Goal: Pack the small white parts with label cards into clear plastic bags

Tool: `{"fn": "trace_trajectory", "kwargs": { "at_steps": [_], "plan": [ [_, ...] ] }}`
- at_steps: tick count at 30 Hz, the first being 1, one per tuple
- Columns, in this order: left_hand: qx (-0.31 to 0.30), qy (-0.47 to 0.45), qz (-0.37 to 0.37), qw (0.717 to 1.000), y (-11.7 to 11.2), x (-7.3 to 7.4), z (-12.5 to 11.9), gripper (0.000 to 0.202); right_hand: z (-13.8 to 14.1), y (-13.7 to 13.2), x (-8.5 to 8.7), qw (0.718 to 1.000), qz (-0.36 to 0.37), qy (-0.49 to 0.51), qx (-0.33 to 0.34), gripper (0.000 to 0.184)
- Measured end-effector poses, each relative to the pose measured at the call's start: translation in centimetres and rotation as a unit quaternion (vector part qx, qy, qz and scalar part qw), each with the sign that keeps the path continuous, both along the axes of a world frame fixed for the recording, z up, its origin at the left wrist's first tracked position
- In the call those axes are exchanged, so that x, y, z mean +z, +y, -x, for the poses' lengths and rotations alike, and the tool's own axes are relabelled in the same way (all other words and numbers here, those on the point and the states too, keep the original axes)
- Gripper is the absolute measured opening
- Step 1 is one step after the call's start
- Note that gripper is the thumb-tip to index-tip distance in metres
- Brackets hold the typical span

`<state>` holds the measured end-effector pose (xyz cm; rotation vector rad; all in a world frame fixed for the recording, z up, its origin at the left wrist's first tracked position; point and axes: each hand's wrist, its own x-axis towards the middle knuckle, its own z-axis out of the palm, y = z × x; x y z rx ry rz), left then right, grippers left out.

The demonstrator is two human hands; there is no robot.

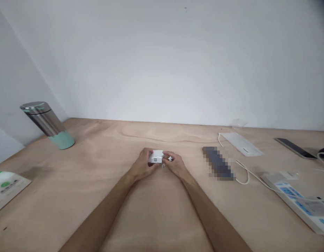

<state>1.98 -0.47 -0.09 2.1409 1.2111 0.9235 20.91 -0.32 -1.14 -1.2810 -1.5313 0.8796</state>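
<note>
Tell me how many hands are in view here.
2: the left hand and right hand, both holding a small white object over the wooden table. No others show.

A plywood tabletop (99,196) carries a steel-and-mint flask (48,125) at left, a white packet (7,189) at lower left, a dark phone (294,147) at upper right, and a white power strip (300,203) at lower right.
</note>
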Motion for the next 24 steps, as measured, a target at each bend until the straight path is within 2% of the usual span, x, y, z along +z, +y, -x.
{"fn": "trace_trajectory", "kwargs": {
  "at_steps": [5, 8, 12, 16, 24],
  "plan": [
    [-0.008, 0.009, -0.012, 1.000, 0.0, 0.0, -0.1, 0.044, 0.1, -0.1, 0.2, 1.000, 0.013, -0.009, -0.003, 0.029],
    [-0.003, 0.021, -0.024, 0.999, 0.2, 0.0, -0.1, 0.045, 0.1, -0.1, 0.2, 1.000, 0.000, -0.009, -0.001, 0.029],
    [-0.037, 0.043, -0.046, 0.997, 0.7, -0.1, 0.3, 0.049, -0.1, 0.2, -0.2, 0.999, -0.035, -0.009, 0.005, 0.027],
    [-0.036, 0.047, -0.043, 0.997, 1.2, -0.2, 1.0, 0.049, -0.4, 0.5, -0.7, 0.998, -0.052, -0.027, -0.004, 0.024],
    [-0.031, 0.032, -0.044, 0.998, 1.6, -0.2, 1.5, 0.047, -1.0, 0.8, -1.0, 0.996, -0.045, -0.065, 0.034, 0.031]
  ]
}}
